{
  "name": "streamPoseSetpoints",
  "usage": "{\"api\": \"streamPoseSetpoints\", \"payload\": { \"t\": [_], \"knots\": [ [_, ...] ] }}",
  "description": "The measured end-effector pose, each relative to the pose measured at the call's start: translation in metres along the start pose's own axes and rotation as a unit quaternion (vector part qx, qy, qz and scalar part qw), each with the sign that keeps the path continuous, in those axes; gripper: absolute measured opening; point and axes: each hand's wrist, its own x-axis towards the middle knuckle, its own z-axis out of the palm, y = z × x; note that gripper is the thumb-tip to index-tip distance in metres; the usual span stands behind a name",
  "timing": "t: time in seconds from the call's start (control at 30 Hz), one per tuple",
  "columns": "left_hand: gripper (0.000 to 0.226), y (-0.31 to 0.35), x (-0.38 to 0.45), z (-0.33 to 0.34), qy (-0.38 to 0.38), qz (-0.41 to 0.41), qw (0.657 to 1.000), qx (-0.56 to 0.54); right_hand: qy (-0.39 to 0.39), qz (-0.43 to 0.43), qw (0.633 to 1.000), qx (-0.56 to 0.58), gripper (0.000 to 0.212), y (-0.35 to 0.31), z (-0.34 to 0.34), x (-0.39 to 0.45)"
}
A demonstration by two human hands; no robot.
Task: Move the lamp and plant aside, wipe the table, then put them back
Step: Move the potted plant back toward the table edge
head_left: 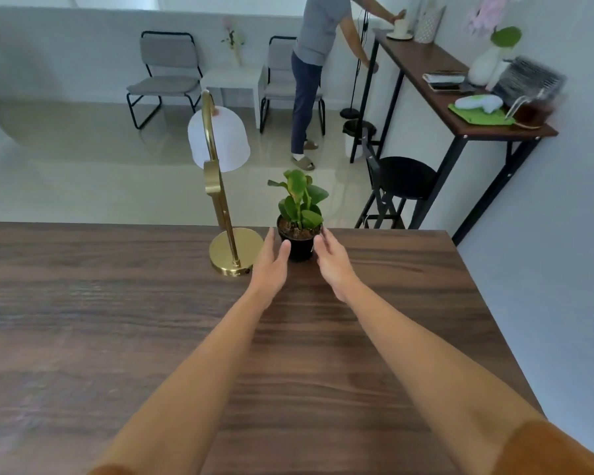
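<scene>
Small green-leaved plant (pixel 300 200) in a black pot (pixel 299 245), upright near the far edge of the dark wood-grain worktop (pixel 117 320), a little right of centre. Just left of the pot, a brass lamp (pixel 216 186) on a round base (pixel 232 252), curved stem rising to a white dome shade (pixel 220 140) that hangs out past the worktop's far edge. Left hand (pixel 271 262) at the pot's left side, fingers extended and spread, grip open, thumb tip at or just short of the pot wall; contact too close to tell. Right hand (pixel 333 262) at the pot's right side, palm turned inward, grip likewise open, fingertips level with the rim, touching or a hair apart, not clear which. Both bare forearms stretched out across the worktop from the near edge, an orange-brown sleeve (pixel 546 450) at the lower right. Beyond the worktop, pale glossy floor, a black stool (pixel 403 181), a long narrow side table (pixel 460 108) against the right wall carrying a white vase, a green mat and other blurred items. Farther back, two grey chairs (pixel 167 77) by a low white table, and another person (pixel 318 73) in a grey shirt and dark trousers reaching toward the side table.
</scene>
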Motion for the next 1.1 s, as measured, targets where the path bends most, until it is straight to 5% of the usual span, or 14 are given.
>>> {"api": "streamPoseSetpoints", "payload": {
  "t": [0.2, 0.43, 0.77, 1.1],
  "knots": [
    [0.048, -0.007, 0.012, 0.014, 0.033, 0.051, 0.996, -0.068, 0.037, -0.055, 0.997, 0.046, 0.055, 0.015, 0.001, 0.002],
    [0.048, 0.015, 0.021, 0.079, -0.019, 0.086, 0.994, -0.069, 0.079, -0.064, 0.989, 0.108, 0.045, 0.007, -0.070, -0.008],
    [0.051, 0.037, 0.023, 0.211, -0.100, 0.067, 0.985, -0.120, 0.144, -0.053, 0.981, 0.116, 0.046, 0.018, -0.206, -0.020],
    [0.052, 0.029, 0.020, 0.238, -0.122, 0.058, 0.987, -0.084, 0.142, -0.014, 0.981, 0.131, 0.041, 0.037, -0.234, -0.017]
  ]
}}
